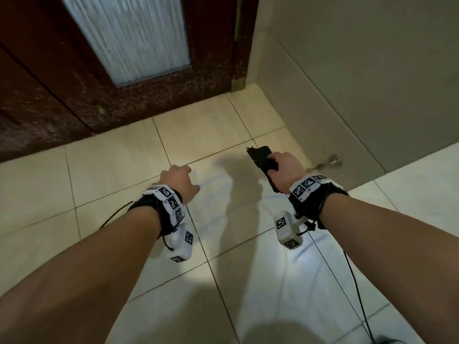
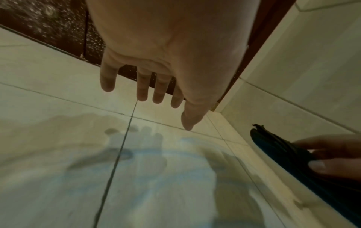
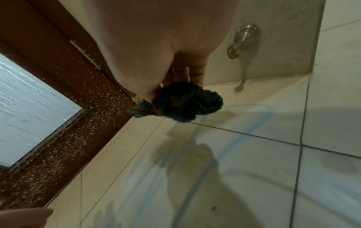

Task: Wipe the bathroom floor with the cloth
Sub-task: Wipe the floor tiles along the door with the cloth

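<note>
My right hand [image 1: 283,170] grips a dark, bunched cloth [image 1: 262,160] above the pale tiled floor [image 1: 223,232], near the right wall. In the right wrist view the cloth [image 3: 187,101] hangs in a dark blue wad below the curled fingers, clear of the tiles. From the left wrist view the cloth [image 2: 289,155] shows as a dark fold pinched by the thumb. My left hand [image 1: 180,181] hovers over the floor to the left with nothing in it; its fingers [image 2: 142,88] hang straight down over a tile joint. A faint blue curved mark [image 3: 244,128] lies on the tiles.
A dark brown door [image 1: 124,100] with a frosted glass pane [image 1: 129,38] stands at the back left. Tiled wall [image 1: 360,83] rises on the right with a metal doorstop [image 1: 331,163] at its base. Wrist-camera cables [image 1: 357,289] trail across the floor.
</note>
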Available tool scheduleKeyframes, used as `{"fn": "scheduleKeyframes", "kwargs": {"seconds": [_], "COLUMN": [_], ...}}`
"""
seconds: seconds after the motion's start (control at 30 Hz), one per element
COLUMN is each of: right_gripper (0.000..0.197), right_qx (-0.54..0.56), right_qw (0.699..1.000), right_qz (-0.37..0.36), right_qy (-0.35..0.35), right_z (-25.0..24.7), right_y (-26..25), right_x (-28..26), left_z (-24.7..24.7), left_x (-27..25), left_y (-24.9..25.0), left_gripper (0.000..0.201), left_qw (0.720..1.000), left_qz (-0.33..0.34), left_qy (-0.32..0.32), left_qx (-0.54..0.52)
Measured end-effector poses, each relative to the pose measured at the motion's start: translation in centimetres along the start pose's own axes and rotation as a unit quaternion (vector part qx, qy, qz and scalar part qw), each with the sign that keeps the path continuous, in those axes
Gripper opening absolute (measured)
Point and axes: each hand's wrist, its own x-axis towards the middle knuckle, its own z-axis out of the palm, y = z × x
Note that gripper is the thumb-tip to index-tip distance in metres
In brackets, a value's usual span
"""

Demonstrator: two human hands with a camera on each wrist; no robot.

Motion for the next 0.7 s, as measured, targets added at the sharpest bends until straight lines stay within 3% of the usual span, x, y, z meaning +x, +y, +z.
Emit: {"fn": "scheduleKeyframes", "kwargs": {"seconds": [0.1, 0.3, 0.5, 0.7], "right_gripper": [0.048, 0.047, 0.048, 0.046], "right_qx": [0.001, -0.026, -0.030, -0.110], "right_qw": [1.000, 0.999, 0.998, 0.976], "right_qz": [-0.019, -0.021, -0.051, -0.173], "right_qy": [0.012, -0.023, -0.029, -0.075], "right_z": [1.4, 2.8, 3.8, 6.8], "right_y": [4.1, 9.4, 8.7, 6.1], "right_x": [0.2, -2.8, -3.1, -5.9], "left_z": [3.1, 8.7, 9.8, 11.0], "left_x": [-0.2, -4.0, -6.6, -7.7], "left_y": [2.1, 5.4, 2.5, 0.4], "left_gripper": [0.063, 0.066, 0.064, 0.067], "left_qw": [1.000, 1.000, 0.997, 0.995], "left_qz": [-0.011, -0.014, -0.066, -0.100], "left_qy": [0.026, 0.010, 0.037, 0.018], "left_qx": [0.013, -0.015, -0.015, -0.017]}}
